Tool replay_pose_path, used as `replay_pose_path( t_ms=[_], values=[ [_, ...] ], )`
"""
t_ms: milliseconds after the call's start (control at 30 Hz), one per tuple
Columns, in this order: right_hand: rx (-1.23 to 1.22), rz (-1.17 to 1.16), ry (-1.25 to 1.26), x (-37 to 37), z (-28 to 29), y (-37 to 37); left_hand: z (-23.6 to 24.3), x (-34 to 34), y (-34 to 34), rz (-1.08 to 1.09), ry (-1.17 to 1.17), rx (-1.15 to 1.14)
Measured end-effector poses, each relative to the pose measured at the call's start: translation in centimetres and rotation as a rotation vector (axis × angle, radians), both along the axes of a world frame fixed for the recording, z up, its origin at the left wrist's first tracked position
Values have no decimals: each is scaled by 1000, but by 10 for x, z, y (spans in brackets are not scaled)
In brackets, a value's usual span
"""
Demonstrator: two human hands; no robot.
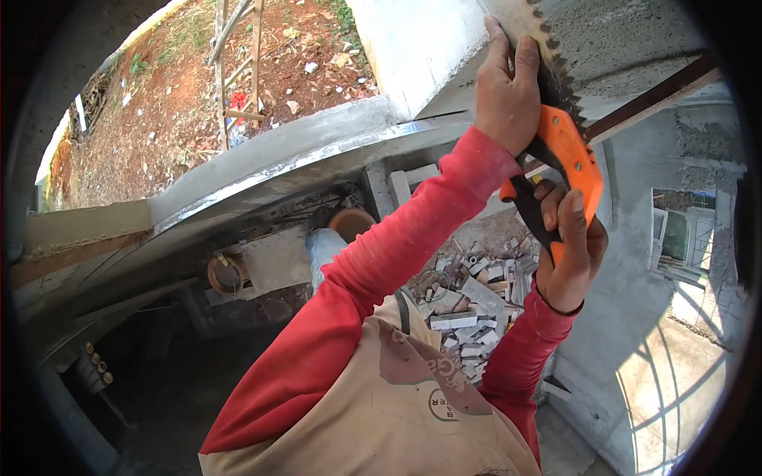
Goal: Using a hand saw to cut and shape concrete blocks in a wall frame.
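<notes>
A handsaw [579, 159] with an orange and black handle points up toward the top of the view. Its toothed blade lies along a pale block surface [444, 47], with the teeth facing right. My right hand [573, 246] is wrapped round the handle. Higher up, my left hand [508, 99] rests against the blade's smooth side, fingers stretched out toward the top edge. Whether its fingertips touch the blade or the block behind it, I cannot tell. The far tip of the saw is out of view.
Below my arms lies a heap of broken blocks and rubble [476, 317]. A grey ledge [278, 147] curves across the left, with a wooden ladder [256, 63] on red soil beyond it. Round buckets [228, 276] stand lower down. A dark beam [655, 99] slants at upper right.
</notes>
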State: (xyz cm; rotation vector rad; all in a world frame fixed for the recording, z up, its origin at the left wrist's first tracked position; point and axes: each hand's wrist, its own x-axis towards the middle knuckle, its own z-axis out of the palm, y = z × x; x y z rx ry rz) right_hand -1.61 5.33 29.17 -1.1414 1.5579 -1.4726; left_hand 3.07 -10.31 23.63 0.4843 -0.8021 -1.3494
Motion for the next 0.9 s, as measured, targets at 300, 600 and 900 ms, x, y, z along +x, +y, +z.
replay_pose_path(
  t_ms=[300, 600, 900],
  values=[
    [-75, -169, 40, 5, -10, 3, 6, 6, 8, -59, 14, 47],
    [-125, -63, -79, 0, -4, 19, 16, 3, 24, -31, -55, 74],
    [-122, -18, -34, 1, 8, 31, 21, 0, 13, 32, 77, 64]
  ],
)
